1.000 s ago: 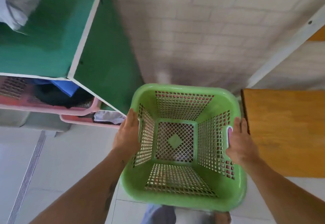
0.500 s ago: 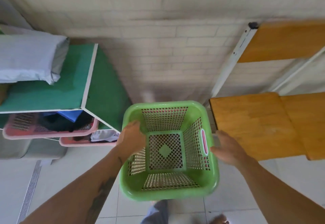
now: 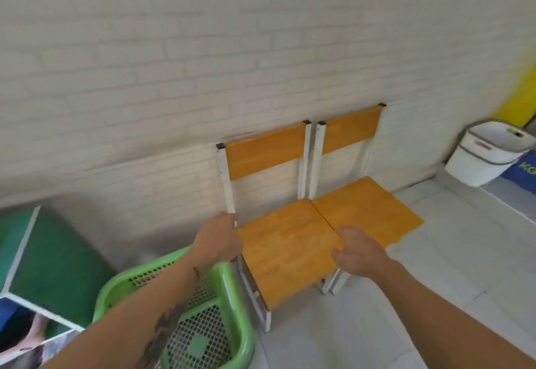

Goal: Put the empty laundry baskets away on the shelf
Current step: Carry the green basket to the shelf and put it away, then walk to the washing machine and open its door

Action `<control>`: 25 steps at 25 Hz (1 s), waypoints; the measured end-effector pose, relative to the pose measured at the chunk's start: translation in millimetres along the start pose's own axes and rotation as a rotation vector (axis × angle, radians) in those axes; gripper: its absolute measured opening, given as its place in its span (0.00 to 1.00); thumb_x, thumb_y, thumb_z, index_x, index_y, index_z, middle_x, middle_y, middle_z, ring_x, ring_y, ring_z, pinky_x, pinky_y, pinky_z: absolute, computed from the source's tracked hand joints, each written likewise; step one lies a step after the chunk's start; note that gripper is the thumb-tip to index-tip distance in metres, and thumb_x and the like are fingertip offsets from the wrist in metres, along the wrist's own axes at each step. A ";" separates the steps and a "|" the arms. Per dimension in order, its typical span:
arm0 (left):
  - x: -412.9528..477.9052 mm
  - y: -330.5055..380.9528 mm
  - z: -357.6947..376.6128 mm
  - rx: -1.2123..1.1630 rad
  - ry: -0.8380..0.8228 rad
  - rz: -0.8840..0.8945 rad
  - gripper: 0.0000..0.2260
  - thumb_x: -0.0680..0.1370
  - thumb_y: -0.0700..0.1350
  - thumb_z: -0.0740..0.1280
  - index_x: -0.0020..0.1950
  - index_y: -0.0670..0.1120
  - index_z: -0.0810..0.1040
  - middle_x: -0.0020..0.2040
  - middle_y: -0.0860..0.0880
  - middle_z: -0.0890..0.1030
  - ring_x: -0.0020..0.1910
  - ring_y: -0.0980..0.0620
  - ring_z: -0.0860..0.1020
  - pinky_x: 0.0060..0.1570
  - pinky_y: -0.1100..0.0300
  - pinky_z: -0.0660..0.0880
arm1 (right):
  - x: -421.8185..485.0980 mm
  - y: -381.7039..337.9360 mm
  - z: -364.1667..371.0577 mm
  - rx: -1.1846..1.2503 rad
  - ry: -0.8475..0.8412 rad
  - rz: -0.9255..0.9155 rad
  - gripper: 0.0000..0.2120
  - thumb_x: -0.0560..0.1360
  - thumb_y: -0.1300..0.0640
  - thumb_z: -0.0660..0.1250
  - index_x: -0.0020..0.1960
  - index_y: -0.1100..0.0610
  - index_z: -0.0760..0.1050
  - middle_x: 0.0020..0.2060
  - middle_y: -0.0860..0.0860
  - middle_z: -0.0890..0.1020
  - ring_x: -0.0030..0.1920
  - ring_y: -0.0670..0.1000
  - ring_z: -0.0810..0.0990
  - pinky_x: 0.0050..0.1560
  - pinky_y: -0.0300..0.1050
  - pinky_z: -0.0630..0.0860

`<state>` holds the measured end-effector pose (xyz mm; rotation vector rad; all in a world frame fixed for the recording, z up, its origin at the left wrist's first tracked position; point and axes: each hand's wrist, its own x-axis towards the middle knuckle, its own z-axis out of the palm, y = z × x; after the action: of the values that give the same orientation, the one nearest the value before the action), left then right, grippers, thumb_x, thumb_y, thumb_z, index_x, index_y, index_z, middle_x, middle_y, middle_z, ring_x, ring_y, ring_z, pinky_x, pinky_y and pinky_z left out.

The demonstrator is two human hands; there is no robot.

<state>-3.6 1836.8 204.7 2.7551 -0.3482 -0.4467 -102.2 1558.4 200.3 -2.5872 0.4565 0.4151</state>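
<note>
The empty green laundry basket (image 3: 229,305) stands on the floor at the lower left, partly hidden under my left forearm. Neither hand touches it. My left hand (image 3: 216,239) is curled around the left edge of the nearer orange wooden chair (image 3: 287,255), by its white back post. On that seat's right front corner my right hand (image 3: 358,251) grips, thumb on top. The green shelf unit (image 3: 58,264) is at the far left, just beside the basket.
A second orange chair (image 3: 365,212) stands tight against the first, both backed against the white brick wall. A white lidded bin (image 3: 487,157) and a blue bag sit at the far right. Clothes show inside the shelf's lower compartment (image 3: 26,336).
Both hands let go of the green basket, which now stands on the floor. My view swung right, and both hands moved onto the nearer chair's seat.
</note>
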 end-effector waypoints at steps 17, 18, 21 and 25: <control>60.0 515.1 97.6 0.290 -0.169 0.633 0.23 0.78 0.43 0.59 0.74 0.48 0.65 0.73 0.45 0.66 0.67 0.42 0.70 0.62 0.50 0.72 | -136.3 373.4 -237.8 -0.038 0.484 0.590 0.27 0.72 0.45 0.62 0.68 0.55 0.67 0.67 0.53 0.70 0.68 0.57 0.70 0.64 0.52 0.71; 73.4 541.6 104.6 0.276 -0.182 0.660 0.22 0.79 0.43 0.60 0.74 0.47 0.65 0.73 0.45 0.66 0.65 0.43 0.71 0.61 0.51 0.72 | -133.6 393.7 -247.3 -0.035 0.501 0.622 0.27 0.72 0.45 0.62 0.68 0.55 0.67 0.67 0.54 0.70 0.67 0.58 0.70 0.64 0.52 0.71; 112.0 614.2 118.9 0.229 -0.189 0.727 0.22 0.77 0.44 0.61 0.71 0.47 0.68 0.70 0.46 0.69 0.58 0.46 0.73 0.61 0.52 0.72 | -122.0 445.1 -279.2 -0.016 0.549 0.703 0.27 0.72 0.46 0.62 0.68 0.56 0.67 0.67 0.54 0.71 0.67 0.57 0.71 0.65 0.53 0.71; 153.8 710.2 128.2 0.222 -0.170 0.826 0.24 0.76 0.45 0.62 0.73 0.48 0.68 0.72 0.47 0.70 0.68 0.45 0.71 0.64 0.56 0.69 | -98.4 507.8 -328.2 0.024 0.609 0.824 0.26 0.73 0.46 0.62 0.67 0.56 0.67 0.67 0.54 0.71 0.67 0.57 0.71 0.65 0.53 0.71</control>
<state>-37.1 1106.0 301.1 2.4631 -1.5618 -0.4239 -319.4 996.0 308.8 -2.3475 1.7296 -0.1499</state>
